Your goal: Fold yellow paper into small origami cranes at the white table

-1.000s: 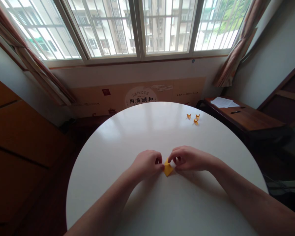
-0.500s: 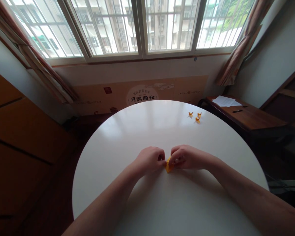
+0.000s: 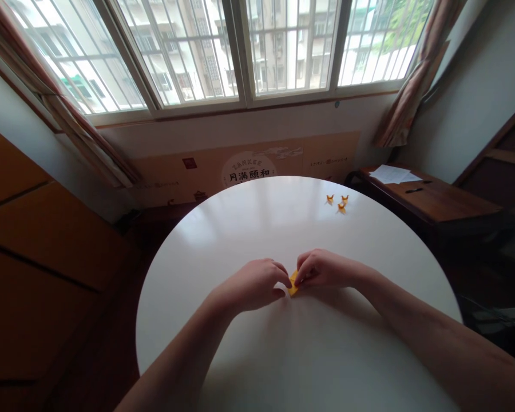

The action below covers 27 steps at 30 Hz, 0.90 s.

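A small piece of folded yellow paper lies near the middle of the white round table. My right hand grips its right side, thumb and fingers closed on it. From the other side my left hand reaches toward the paper with thumb and forefinger apart. The left fingertip is at the paper's left edge, and the thumb is just off it. Part of the paper is hidden by my fingers.
Three small orange-yellow folded paper birds stand at the far right of the table. Beyond its right edge is a wooden bench with white papers on it. A barred window and curtains are behind.
My left thumb and forefinger have parted, the thumb drawing back from the paper. My right hand keeps its hold. The whole view has shifted slightly.
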Each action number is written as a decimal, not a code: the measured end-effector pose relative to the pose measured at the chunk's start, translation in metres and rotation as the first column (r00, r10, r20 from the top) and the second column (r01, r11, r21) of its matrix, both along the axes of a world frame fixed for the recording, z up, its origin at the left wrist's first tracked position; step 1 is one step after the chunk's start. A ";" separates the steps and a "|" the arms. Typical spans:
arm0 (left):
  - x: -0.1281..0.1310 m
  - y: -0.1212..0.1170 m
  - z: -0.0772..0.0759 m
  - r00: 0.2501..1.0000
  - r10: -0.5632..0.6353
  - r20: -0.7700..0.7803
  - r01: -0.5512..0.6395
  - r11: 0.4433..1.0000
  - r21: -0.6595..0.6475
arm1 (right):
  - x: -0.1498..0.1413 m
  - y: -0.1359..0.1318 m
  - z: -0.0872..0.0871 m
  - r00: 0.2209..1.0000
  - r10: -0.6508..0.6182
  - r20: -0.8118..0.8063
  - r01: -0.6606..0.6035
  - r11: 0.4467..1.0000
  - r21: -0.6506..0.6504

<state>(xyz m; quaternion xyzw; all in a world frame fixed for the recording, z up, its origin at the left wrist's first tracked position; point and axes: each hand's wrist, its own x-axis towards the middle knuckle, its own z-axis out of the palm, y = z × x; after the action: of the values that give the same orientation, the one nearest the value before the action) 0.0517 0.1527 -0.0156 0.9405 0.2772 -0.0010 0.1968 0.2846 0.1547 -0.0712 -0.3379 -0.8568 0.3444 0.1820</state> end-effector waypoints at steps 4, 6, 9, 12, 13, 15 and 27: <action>0.002 -0.007 0.004 0.995 -0.062 -0.078 0.063 0.998 0.017 | 0.002 0.005 -0.002 0.999 0.027 -0.044 -0.029 0.999 -0.036; 0.003 -0.009 0.005 0.991 -0.097 -0.097 0.100 0.994 0.030 | 0.002 0.009 0.000 0.997 0.065 -0.031 -0.066 0.997 -0.050; 0.001 -0.011 0.005 0.987 -0.131 -0.089 0.135 0.990 0.043 | 0.000 0.015 0.004 0.995 0.094 0.013 -0.093 0.991 -0.096; -0.004 -0.012 0.001 0.992 -0.112 -0.049 0.115 0.992 0.046 | -0.002 0.020 0.007 0.994 0.088 0.063 -0.078 0.986 -0.145; -0.005 -0.012 -0.001 0.994 -0.103 -0.025 0.104 0.993 0.048 | -0.003 0.022 0.008 0.993 0.087 0.078 -0.074 0.984 -0.159; -0.009 -0.013 -0.006 0.995 -0.099 0.030 0.097 0.994 0.050 | -0.003 0.025 0.008 0.991 0.093 0.101 -0.073 0.981 -0.182; -0.007 -0.019 -0.008 0.997 -0.051 0.050 0.051 0.999 -0.007 | 0.004 0.026 0.012 0.993 0.103 0.058 -0.094 0.984 -0.151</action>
<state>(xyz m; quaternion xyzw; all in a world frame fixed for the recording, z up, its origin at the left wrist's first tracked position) 0.0450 0.1335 -0.0233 0.9461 0.2480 0.0164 0.2076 0.2886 0.1809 -0.0592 -0.3188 -0.8501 0.4043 0.1109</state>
